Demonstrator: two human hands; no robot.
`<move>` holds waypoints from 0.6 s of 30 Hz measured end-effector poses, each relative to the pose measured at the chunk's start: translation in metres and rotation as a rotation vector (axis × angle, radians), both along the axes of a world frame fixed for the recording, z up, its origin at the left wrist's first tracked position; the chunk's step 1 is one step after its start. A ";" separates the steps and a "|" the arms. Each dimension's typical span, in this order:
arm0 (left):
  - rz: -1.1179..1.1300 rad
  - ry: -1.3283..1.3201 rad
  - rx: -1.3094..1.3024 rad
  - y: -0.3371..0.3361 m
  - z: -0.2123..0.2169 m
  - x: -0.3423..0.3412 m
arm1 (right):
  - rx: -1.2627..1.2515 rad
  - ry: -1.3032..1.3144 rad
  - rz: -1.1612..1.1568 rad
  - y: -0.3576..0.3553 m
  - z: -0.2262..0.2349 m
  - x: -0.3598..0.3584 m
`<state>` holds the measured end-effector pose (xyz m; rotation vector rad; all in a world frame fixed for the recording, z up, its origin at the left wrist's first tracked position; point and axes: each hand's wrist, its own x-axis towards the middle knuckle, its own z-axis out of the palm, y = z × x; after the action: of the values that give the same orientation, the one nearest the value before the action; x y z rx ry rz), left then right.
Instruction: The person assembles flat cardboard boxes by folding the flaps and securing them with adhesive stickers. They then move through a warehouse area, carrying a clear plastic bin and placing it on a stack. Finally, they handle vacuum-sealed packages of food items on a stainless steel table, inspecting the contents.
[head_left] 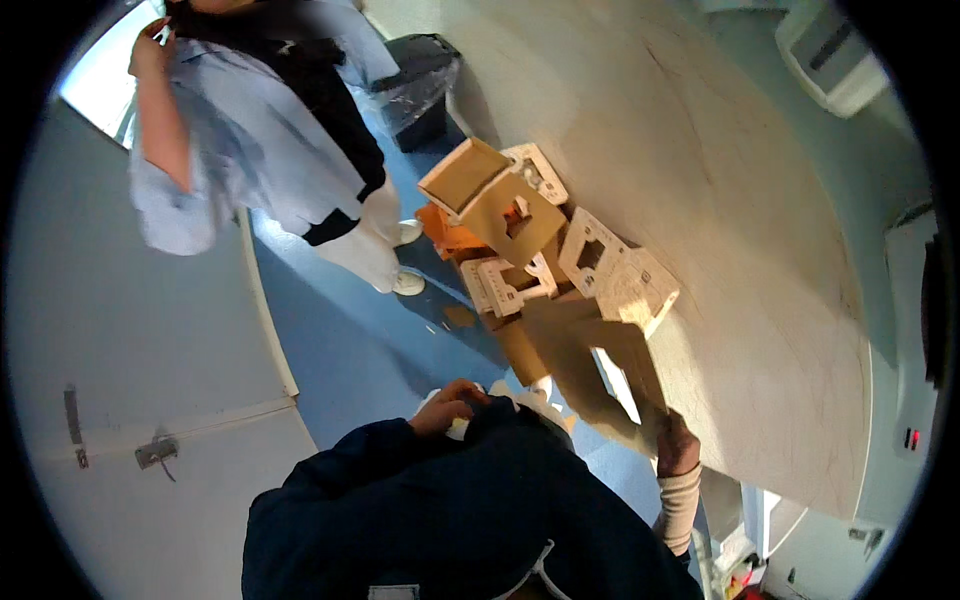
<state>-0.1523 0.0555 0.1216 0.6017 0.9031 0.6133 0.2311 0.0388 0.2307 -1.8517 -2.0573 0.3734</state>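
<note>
While the right hand (677,446) closes its grip on the lower edge of a flat brown cardboard sheet with a cut-out window (590,375), the left hand (450,405) curls against a small pale object at the person's dark blue sleeve; I cannot tell what that object is. Beyond the sheet lies a heap of brown and white cardboard cut-outs (530,240) against the pale curved surface (740,220). Farther off, another person in a light blue shirt (230,130) stands on the blue floor (340,330), near a black bin (420,85).
</note>
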 end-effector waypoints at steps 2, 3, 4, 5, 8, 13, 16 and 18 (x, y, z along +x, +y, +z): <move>-0.016 0.138 0.126 0.005 -0.009 0.002 | 0.073 -0.027 0.087 0.000 -0.010 -0.002; 0.032 -0.006 -0.110 0.014 0.017 0.005 | -0.024 0.040 0.024 0.001 0.003 -0.017; 0.097 -0.091 -0.179 0.017 0.016 0.003 | -0.004 0.137 0.071 0.003 0.019 -0.032; 0.159 -0.180 -0.246 0.020 0.014 -0.001 | -0.038 0.153 0.110 0.003 0.026 -0.036; 0.231 -0.391 -0.408 0.033 0.037 0.000 | -0.122 0.317 0.201 0.010 0.049 -0.057; 0.178 -0.653 -0.459 0.037 0.033 -0.002 | -0.017 0.332 0.432 0.020 0.055 -0.071; 0.325 -0.383 -0.612 0.038 0.024 -0.001 | 0.059 0.311 0.484 0.023 0.053 -0.072; 0.157 -0.116 -0.089 0.031 0.013 0.000 | 0.094 0.268 0.502 0.018 0.048 -0.064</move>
<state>-0.1524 0.0866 0.1351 0.4134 0.8693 0.7379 0.1670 0.0570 0.2786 -1.1402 -2.2765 0.6012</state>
